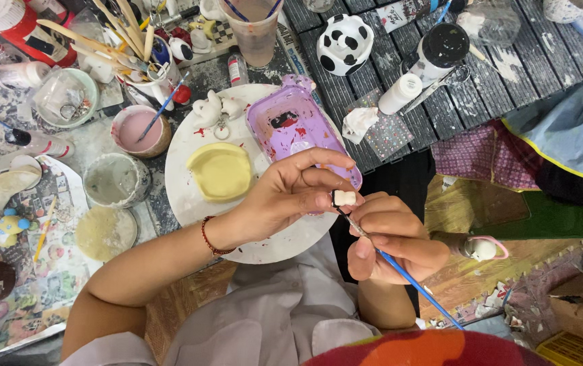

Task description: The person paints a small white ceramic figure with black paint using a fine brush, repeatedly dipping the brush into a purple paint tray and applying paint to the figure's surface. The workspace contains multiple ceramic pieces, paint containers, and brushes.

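Observation:
My left hand (291, 193) pinches a small cream-coloured piece with a dark edge (344, 198) between thumb and fingertips. A red bead bracelet circles that wrist. My right hand (393, 234) grips a thin blue-handled paintbrush (410, 281), its tip touching the small piece. Both hands hover over the near right rim of a round white board (183, 193). On the board lie a pale yellow flat shape (220, 173), a purple plastic tray (291, 129) smeared with paint, and small white figurines (213, 108).
Cups of paint water (141, 130), a grey-white pot (115, 179), a jar of brushes (135, 47), white bottles (400, 93), a black-and-white figurine (344, 44) and a plastic cup (254, 30) crowd the table. Another person's clothing (562, 142) is at right.

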